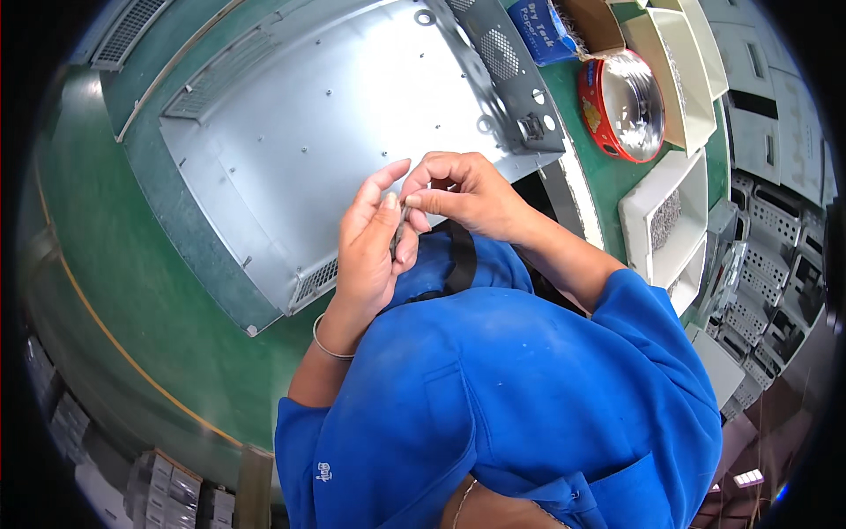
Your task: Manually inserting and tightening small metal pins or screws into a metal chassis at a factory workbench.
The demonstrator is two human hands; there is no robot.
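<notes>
My left hand (368, 242) and my right hand (467, 196) meet in front of my chest, over the near edge of a large silver sheet-metal case (282, 189). My right thumb and forefinger pinch together against the fingertips of the left. Curled fingers of the left hand close around something small and greyish, too hidden to name. Whatever sits in the right pinch is also too small to make out. Small studs stand up from the case's floor, and its right wall (507, 66) has perforated patches, round holes and a dark fitting.
On the green bench at right stand a blue box (539, 33), a round red tin (594, 110), and cream bins (696, 115). A white bin (641, 216) holds many small metal parts (665, 220). Perforated metal pieces (762, 273) are stacked farther right. Green floor (97, 212) lies left.
</notes>
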